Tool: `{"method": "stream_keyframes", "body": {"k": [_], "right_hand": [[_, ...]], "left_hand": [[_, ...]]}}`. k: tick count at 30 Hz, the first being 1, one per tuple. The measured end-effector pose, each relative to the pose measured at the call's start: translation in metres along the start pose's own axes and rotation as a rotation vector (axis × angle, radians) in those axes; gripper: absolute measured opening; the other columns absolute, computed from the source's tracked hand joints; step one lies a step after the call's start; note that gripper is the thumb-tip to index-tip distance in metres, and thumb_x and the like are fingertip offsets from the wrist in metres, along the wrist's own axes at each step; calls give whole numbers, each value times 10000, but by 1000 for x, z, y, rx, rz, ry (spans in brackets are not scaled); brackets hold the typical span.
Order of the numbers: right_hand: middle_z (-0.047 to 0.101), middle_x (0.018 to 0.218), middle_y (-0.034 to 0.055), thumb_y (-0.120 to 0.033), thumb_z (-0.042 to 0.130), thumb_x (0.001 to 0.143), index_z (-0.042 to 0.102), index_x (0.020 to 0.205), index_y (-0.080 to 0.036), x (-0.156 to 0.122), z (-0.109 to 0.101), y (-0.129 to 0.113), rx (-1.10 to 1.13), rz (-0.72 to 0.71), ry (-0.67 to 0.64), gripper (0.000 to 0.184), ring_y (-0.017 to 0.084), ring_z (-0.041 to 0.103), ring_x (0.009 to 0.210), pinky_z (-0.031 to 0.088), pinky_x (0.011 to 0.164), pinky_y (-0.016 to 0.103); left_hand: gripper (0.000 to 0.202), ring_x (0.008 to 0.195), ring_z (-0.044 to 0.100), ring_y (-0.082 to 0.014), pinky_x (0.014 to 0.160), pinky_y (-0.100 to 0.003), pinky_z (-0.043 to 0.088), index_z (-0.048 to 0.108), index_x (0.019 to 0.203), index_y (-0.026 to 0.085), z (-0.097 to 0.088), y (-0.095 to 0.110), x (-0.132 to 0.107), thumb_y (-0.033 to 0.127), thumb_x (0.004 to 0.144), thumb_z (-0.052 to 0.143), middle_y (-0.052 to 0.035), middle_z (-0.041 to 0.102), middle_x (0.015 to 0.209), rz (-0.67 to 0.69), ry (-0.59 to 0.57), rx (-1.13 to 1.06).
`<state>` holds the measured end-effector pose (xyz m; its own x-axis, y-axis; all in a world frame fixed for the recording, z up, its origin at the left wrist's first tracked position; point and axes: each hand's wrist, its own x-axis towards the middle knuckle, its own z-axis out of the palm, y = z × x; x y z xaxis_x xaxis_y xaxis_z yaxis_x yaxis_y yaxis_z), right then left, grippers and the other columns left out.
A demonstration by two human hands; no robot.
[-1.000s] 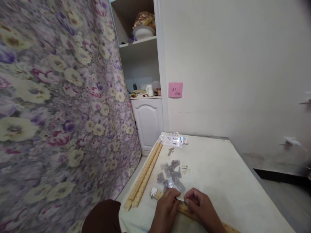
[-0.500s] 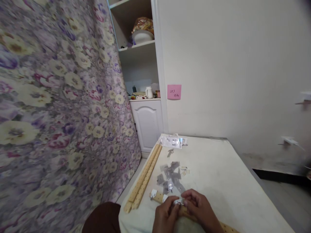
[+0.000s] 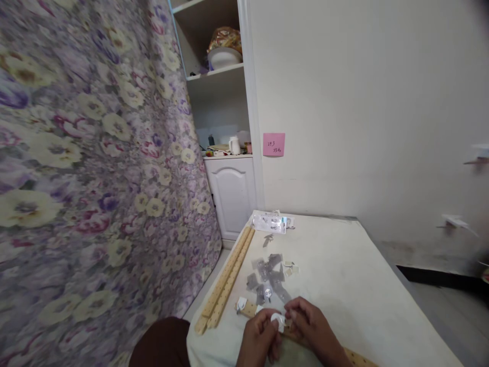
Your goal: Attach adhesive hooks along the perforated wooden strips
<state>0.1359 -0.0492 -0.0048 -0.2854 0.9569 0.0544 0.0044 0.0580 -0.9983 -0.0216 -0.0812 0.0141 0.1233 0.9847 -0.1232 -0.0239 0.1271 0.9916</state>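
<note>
My left hand [image 3: 260, 339] and right hand [image 3: 311, 331] meet at the near edge of the table [image 3: 355, 290], the fingertips of both pinched closed on a small white piece [image 3: 275, 320]. I judge the step to be fitting it to the perforated wooden strip [image 3: 249, 308] just beneath; seating it calls for lining it up with a hole. The piece sits between the fingertips, above the strip, near the grey pieces [image 3: 268, 278].
</note>
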Motion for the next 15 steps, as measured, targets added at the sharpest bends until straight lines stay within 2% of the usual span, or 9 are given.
{"method": "stream_keyframes", "body": {"k": [8,15], "right_hand": [[568,539,-37,-628,546,699,541,797,-174,0,9,2,103,123,-96,465,91,510,422,389,424,200],[515,498,-66,-574,626,660,512,737,-180,6,14,14,202,66,-32,417,59,427,400,349,419,188]], "left_hand": [[379,379,486,-72,376,-193,319,580,812,143,-2,-3,0,516,743,572,35,588,603,42,-3,-26],[437,466,580,-128,433,-228,397,603,865,133,-5,-7,2,544,719,577,-19,663,677,9,11,-46]]}}
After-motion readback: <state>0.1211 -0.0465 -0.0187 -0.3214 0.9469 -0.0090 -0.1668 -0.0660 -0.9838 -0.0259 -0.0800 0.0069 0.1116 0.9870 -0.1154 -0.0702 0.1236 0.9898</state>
